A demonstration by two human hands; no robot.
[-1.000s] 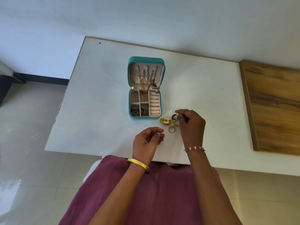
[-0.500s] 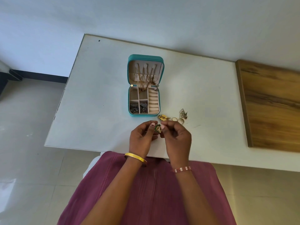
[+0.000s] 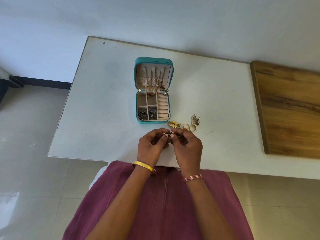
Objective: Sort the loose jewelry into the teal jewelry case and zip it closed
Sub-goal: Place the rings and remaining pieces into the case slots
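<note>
The teal jewelry case [image 3: 153, 60] lies open on the white table [image 3: 107, 104], its lid propped back with gold chains hanging inside. Dark earrings fill its two front-left compartments. Just in front of the case, my left hand [image 3: 150, 147] and my right hand [image 3: 187, 148] meet fingertip to fingertip, both pinching a small green and gold earring [image 3: 168, 134]. On the table to the right of the case lie a gold flower piece [image 3: 173, 124], two gold rings [image 3: 189, 127] and a triangular wire earring [image 3: 195, 119].
A wooden board [image 3: 287, 108] covers the table's right end. The table's near edge runs just under my wrists, with my purple-clothed lap below it. Tiled floor lies to the left.
My right hand lifted the green earring from the loose pile and brought it toward me. My left hand rose to meet it, and both now pinch it. The triangular earring is uncovered.
</note>
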